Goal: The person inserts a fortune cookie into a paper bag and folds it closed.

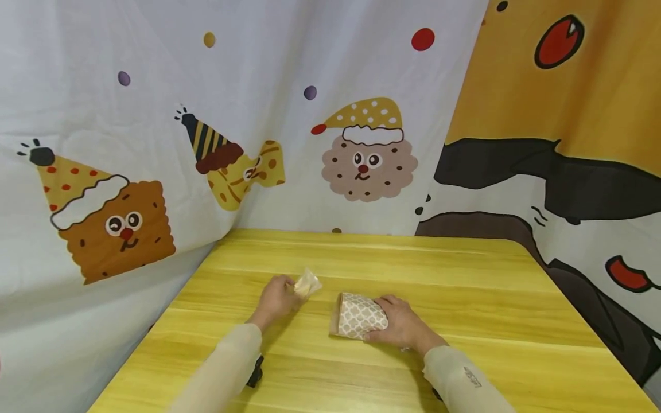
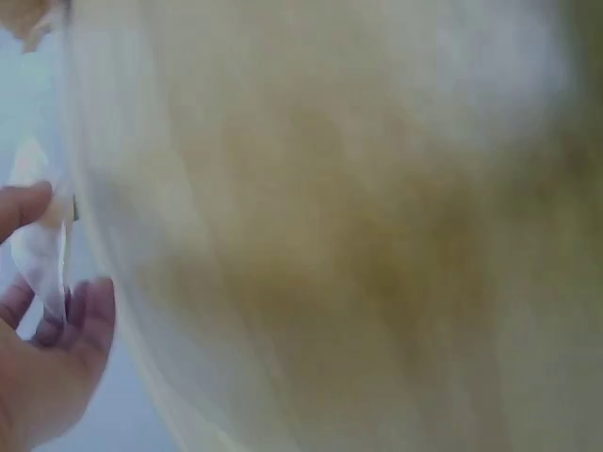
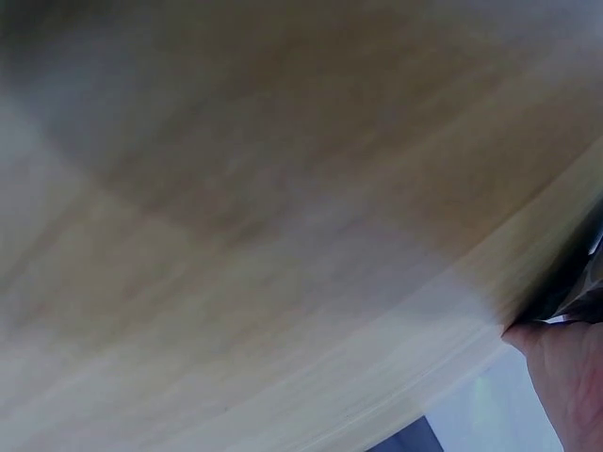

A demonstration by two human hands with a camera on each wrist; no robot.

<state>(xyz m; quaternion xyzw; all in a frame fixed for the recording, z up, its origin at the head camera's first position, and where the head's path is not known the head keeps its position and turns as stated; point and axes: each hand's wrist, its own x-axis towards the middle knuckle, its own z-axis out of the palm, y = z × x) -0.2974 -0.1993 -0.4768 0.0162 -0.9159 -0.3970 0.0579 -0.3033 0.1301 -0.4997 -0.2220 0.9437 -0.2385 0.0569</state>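
Two hands are over a yellow table (image 1: 454,275), whose surface has long wood grain running from side to side and a rounded far right corner. The left hand (image 1: 276,299) pinches a small clear packet (image 1: 307,284) between thumb and fingers, over the middle part of the table. The right hand (image 1: 400,322) has its fingers and thumb clamped round a bag (image 1: 357,316) of beige and white pattern, near the packet but apart from it; its brownish edge faces left. Behind the table hangs a white cloth (image 1: 268,63), printed with biscuit faces in hats and coloured dots; at the right its print becomes large, in orange, black and red. Both sleeves (image 1: 229,355) are pale
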